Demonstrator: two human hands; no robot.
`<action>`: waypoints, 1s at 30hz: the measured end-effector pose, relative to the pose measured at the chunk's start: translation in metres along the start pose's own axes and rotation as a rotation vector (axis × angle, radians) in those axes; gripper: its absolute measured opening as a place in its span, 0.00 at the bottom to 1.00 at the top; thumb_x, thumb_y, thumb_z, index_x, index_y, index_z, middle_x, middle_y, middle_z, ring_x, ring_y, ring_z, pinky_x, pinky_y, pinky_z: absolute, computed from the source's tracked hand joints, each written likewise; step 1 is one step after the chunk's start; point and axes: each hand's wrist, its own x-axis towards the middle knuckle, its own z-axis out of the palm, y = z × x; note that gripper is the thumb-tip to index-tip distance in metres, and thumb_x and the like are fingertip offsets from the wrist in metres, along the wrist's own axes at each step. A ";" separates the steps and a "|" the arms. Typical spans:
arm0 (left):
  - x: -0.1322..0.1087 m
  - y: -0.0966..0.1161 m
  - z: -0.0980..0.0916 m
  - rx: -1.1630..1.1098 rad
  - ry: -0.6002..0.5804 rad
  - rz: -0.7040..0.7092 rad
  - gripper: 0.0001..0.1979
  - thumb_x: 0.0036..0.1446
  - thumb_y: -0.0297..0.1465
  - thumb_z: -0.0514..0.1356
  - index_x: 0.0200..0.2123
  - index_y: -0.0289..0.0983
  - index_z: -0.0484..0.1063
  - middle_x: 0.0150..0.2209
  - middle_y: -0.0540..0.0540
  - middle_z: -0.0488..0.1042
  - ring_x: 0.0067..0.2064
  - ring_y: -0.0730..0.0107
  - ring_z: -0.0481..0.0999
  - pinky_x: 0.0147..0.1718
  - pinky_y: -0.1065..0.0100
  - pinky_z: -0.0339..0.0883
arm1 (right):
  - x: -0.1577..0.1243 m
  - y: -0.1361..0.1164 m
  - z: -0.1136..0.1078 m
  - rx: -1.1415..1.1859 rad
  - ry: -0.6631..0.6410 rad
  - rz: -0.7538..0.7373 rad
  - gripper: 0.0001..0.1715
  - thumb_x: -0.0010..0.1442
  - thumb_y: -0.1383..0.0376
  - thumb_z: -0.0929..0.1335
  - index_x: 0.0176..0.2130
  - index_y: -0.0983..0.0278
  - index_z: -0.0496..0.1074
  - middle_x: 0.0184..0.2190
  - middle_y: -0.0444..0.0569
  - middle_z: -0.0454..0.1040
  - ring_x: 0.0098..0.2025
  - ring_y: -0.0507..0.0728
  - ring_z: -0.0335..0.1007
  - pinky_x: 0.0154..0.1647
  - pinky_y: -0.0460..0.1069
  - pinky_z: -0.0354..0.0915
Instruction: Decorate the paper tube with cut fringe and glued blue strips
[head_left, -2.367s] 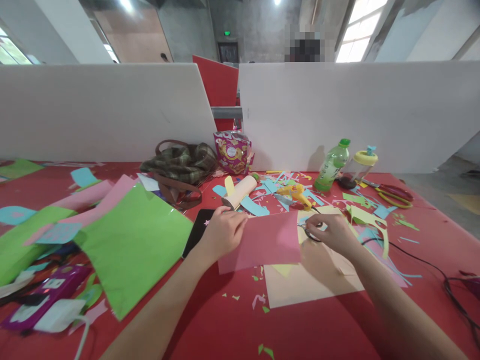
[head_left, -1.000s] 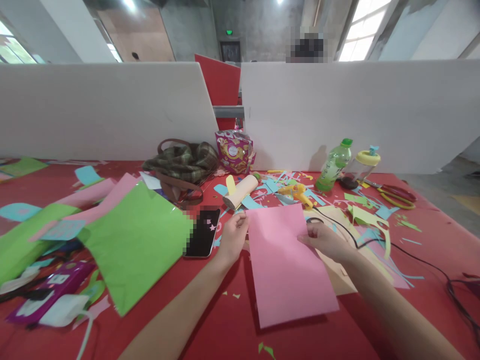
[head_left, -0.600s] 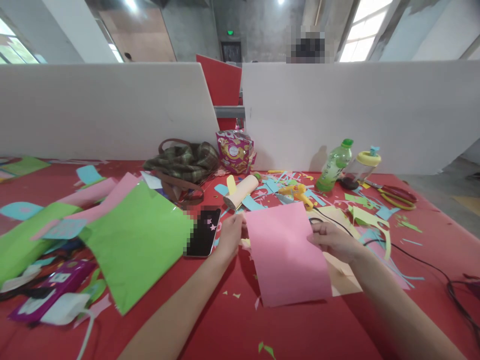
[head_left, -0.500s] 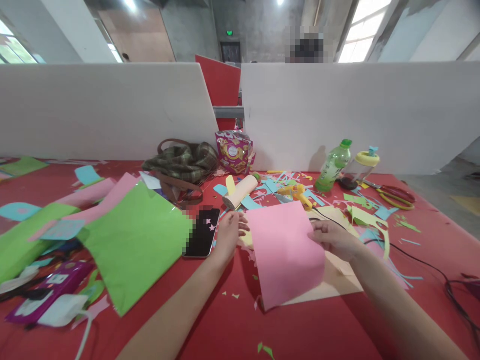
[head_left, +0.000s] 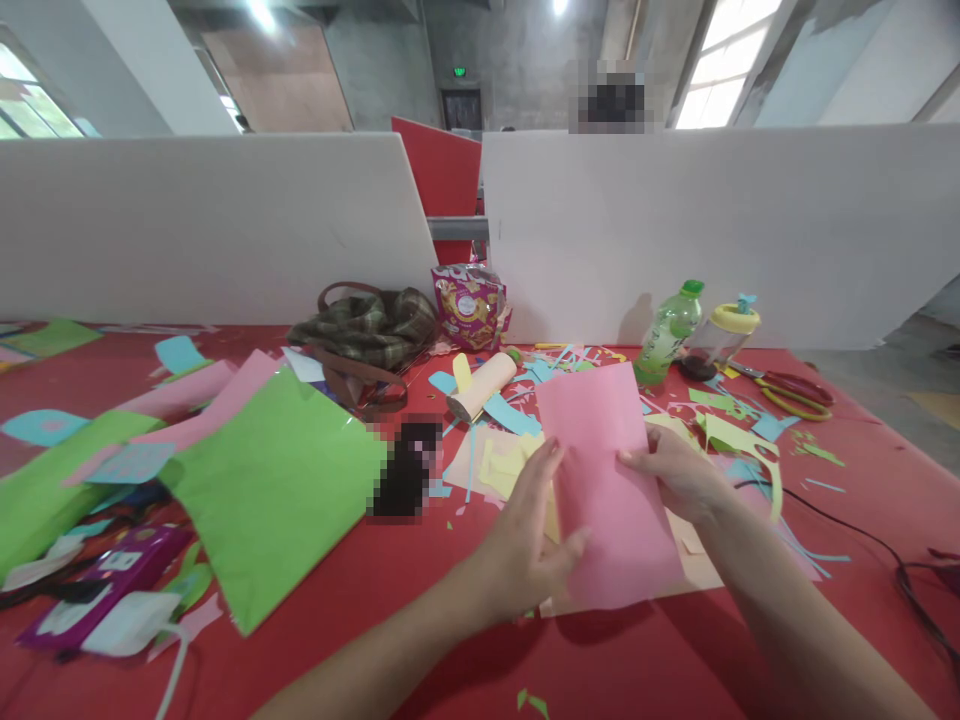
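A sheet of pink paper point(head_left: 611, 500) is held up over the table between both hands, slightly bowed. My left hand point(head_left: 536, 535) grips its left edge, the thumb on the front and the fingers at the side and behind. On the right edge, my right hand point(head_left: 671, 465) pinches the sheet with its thumb in front; its other fingers are partly hidden behind. Under the pink sheet lie a cream sheet point(head_left: 705, 570) and pale yellow paper pieces point(head_left: 506, 460). Beyond them rests a rolled cream paper tube point(head_left: 484, 387).
Green paper point(head_left: 274, 490), a blurred phone point(head_left: 407, 468) and a purple box point(head_left: 105, 585) lie to the left. A plaid bag point(head_left: 367, 330) and a snack bag point(head_left: 470, 305) stand behind. Rightward are a green bottle point(head_left: 670, 335), a lidded jar point(head_left: 720, 340), scissors point(head_left: 795, 390) and a black cable point(head_left: 847, 520).
My left hand has moved right from beside the phone and taken hold of the pink sheet's left edge. The sheet is raised and more upright, and still in my right hand.
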 end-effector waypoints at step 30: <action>-0.028 -0.059 -0.062 0.001 0.214 -0.553 0.29 0.49 0.27 0.49 0.55 0.34 0.44 0.36 0.45 0.71 0.35 0.66 0.72 0.34 0.67 0.64 | -0.001 0.031 -0.039 -0.473 0.261 0.016 0.16 0.46 0.57 0.65 0.33 0.67 0.67 0.27 0.50 0.75 0.29 0.59 0.72 0.27 0.50 0.66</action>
